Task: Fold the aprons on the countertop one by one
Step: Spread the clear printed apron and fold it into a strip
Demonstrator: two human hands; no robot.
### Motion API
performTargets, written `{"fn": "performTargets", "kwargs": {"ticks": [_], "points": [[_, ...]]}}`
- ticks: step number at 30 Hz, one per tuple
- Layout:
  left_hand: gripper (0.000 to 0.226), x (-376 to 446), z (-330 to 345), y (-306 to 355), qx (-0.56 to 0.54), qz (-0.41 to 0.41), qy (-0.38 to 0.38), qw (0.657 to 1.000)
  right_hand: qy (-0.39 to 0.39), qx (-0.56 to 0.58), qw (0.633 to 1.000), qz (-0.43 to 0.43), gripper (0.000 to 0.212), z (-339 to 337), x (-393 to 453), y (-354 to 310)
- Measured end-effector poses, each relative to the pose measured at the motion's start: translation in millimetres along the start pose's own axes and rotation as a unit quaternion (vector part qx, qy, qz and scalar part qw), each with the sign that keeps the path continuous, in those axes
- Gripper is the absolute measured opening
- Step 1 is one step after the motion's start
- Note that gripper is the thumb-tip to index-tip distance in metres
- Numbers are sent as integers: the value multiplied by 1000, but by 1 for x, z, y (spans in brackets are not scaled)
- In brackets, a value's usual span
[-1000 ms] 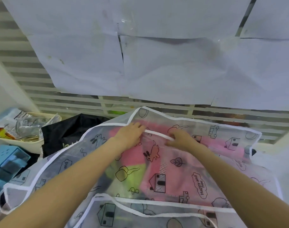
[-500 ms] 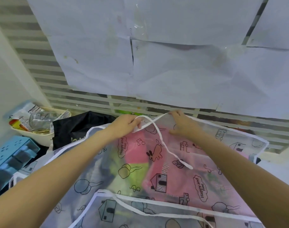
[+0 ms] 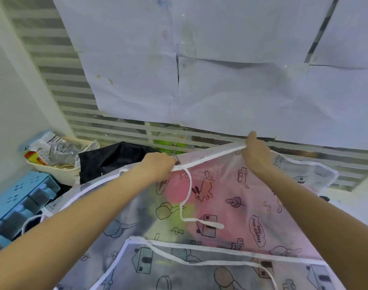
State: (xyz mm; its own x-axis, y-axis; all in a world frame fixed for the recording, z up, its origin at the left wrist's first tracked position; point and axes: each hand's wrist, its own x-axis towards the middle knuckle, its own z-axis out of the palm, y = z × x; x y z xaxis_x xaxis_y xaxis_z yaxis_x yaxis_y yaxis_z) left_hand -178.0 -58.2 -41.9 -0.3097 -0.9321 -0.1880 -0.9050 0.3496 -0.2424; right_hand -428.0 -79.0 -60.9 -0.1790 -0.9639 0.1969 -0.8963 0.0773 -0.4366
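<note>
Both hands are up at the far edge of the translucent apron (image 3: 231, 197), and they've got it stretched between them. The left hand (image 3: 158, 166) is curled tight round the white trim (image 3: 208, 159), pinching it at its corner; the right hand (image 3: 255, 151) grips the same trim further along, thumb poking up. The sheet hangs from them down toward the person, draped over a pile of pink and green fabric below, so the counter itself is hidden.

Now, the trouble spots. A loose white strap (image 3: 186, 197) dangles just below the left hand and trails across the middle of the panel. If the edge comes down like this, I'd say that strap gets trapped inside the fold, or snags and pulls the fold crooked. The film looks slick and floppy, so a light pinch could let one corner slip and skew the fold.

A second printed apron (image 3: 199, 268) lies nearer than both hands, its own ties looping close by. They could tangle. Left of the left hand sit a black cloth (image 3: 107, 160) and a cream basket (image 3: 59, 170); a wide swing risks dragging across them.
</note>
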Motion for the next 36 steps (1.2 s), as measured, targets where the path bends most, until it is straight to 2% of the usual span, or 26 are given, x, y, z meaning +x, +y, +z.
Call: {"fn": "performTargets", "kwargs": {"ticks": [2,4,6,8,11,14,17,19,21,23,24,26,27,29,30,31,32,34,35,36], "points": [[36,3,-6,5,34,-16,46,998,57,30,998,-24,17,-16,-12,3],[36,3,-10,8,70,-19,63,995,80,-18,995,-60,24,-28,-26,12],[34,1,-9,8,112,-20,56,992,35,-115,991,-57,31,-33,-38,24],[31,-2,-8,2,124,-32,53,990,7,-150,989,-13,23,-35,-48,37],[26,-5,-8,-11,65,-77,75,992,4,-72,995,74,13,-45,-60,37],[28,-3,-16,-17,-7,-110,122,986,21,-9,995,94,35,-57,-63,30],[38,-8,-31,-21,-3,-48,159,986,74,14,993,92,24,-67,-76,32],[35,-21,-33,-17,42,32,85,995,25,-24,995,99,29,-69,-86,40],[25,-36,-20,-6,105,92,-28,990,-99,-94,984,111,33,-66,-96,46],[27,-49,-3,4,119,116,-139,976,-247,-154,942,164,16,-58,-109,47],[32,-53,5,8,109,122,-195,967,-312,-175,915,186,15,-54,-115,44],[47,-55,19,4,37,142,-306,941,-398,-224,865,207,46,-47,-124,34],[54,-55,21,-1,-20,144,-357,923,-431,-254,842,203,55,-48,-127,26],[62,-55,17,-15,-114,143,-408,895,-493,-318,788,186,59,-56,-128,11],[58,-55,16,-22,-157,141,-391,896,-518,-323,768,193,56,-58,-126,6],[50,-52,16,-27,-208,141,-335,908,-532,-305,762,209,53,-58,-123,2],[41,-47,16,-30,-265,133,-249,922,-522,-270,779,220,52,-51,-119,2],[34,-34,17,-29,-333,89,-69,936,-413,-206,869,181,45,-30,-108,2],[37,-29,18,-25,-325,75,-19,943,-337,-197,912,128,36,-20,-102,1],[42,-24,20,-20,-300,67,-3,951,-266,-204,940,69,33,-10,-96,-1]]}}
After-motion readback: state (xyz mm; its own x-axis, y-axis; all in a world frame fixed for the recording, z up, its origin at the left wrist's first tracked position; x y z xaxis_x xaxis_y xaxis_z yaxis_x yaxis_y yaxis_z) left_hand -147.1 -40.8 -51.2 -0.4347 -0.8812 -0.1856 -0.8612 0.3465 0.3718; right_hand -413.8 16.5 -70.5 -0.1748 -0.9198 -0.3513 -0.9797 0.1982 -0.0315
